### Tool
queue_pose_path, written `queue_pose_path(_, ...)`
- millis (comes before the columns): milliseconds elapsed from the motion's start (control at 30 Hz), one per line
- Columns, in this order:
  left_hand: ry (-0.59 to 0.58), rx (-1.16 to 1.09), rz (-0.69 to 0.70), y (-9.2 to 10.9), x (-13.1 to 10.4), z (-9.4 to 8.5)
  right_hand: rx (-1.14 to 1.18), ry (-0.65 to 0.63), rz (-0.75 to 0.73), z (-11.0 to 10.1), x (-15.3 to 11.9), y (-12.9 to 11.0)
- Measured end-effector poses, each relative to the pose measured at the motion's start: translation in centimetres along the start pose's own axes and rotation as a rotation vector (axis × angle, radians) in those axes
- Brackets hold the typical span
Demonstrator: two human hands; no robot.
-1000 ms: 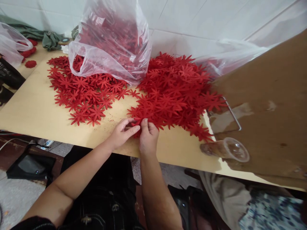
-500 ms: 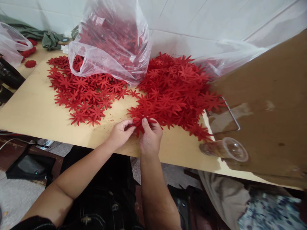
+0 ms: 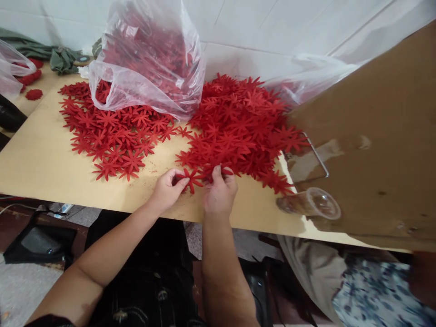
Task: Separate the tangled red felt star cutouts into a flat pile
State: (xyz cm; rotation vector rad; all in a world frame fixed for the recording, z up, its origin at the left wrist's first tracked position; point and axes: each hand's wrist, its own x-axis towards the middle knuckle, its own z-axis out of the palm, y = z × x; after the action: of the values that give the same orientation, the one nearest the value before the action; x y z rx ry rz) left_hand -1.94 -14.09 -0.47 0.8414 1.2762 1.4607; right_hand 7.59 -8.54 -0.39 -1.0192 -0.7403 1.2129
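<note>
My left hand (image 3: 169, 187) pinches a red flower-shaped piece (image 3: 192, 180) between thumb and fingers, low over the front part of the table. Just right of it, my right hand (image 3: 220, 190) grips another red piece (image 3: 207, 171), its thumb on top. A large heap of red flower pieces (image 3: 235, 131) lies right behind my right hand. Behind and left of my left hand is a second heap (image 3: 112, 131). A clear plastic bag (image 3: 153, 68) full of red pieces rests between and behind the heaps.
Brown board (image 3: 374, 150) stands at the right, with a clear plastic cup (image 3: 306, 203) lying on its side near it. Another bag (image 3: 15, 68) and small red pieces are at the far left. Patterned cloth (image 3: 381, 290) shows at lower right. The yellowish table (image 3: 44, 163) ends before my body.
My hands have moved apart slightly, and the red piece in my left hand is now separate from the one in my right. The view has shifted a little.
</note>
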Motion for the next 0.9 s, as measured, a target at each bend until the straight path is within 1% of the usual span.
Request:
queue_pose_path(33, 0.007, -0.011, -0.01, 0.1, 0.0, 0.0, 0.019, 0.005, 0.019, -0.2, 0.2, -0.1)
queue_pose_path(100, 0.018, -0.028, -0.019, 0.2, 0.1, 0.1, -0.014, -0.006, 0.036, -0.6, 0.2, -0.4)
queue_pose_path(233, 0.044, -0.043, -0.035, 0.3, 0.2, 0.1, -0.153, -0.042, -0.008, -0.9, -0.5, -1.0)
queue_pose_path(333, 0.054, -0.12, -0.05, 0.7, 0.2, 0.1, -0.172, -0.063, 0.006, -0.8, -1.1, -1.4)
queue_pose_path(400, 0.049, -0.181, -0.058, 0.9, 0.2, 0.0, -0.191, -0.134, 0.03, -0.7, -1.5, -1.4)
queue_pose_path(500, 0.02, -0.249, -0.08, 1.2, 0.2, -0.2, -0.278, -0.313, 0.055, -0.6, -2.0, -1.4)
queue_pose_path(567, -0.004, -0.296, -0.089, 1.3, 0.1, -0.4, -0.343, -0.398, 0.048, -0.5, -2.2, -1.3)
queue_pose_path(700, -0.051, -0.334, -0.094, 1.6, 0.1, -0.6, -0.398, -0.437, 0.016, -0.4, -2.2, -1.2)
queue_pose_path(800, 0.0, -0.291, -0.067, 1.8, 0.0, -0.5, -0.367, -0.467, 0.038, -0.4, -2.2, -1.3)
queue_pose_path(900, 0.032, -0.273, -0.056, 1.8, 0.0, -0.3, -0.287, -0.543, 0.107, -0.6, -2.2, -1.7)
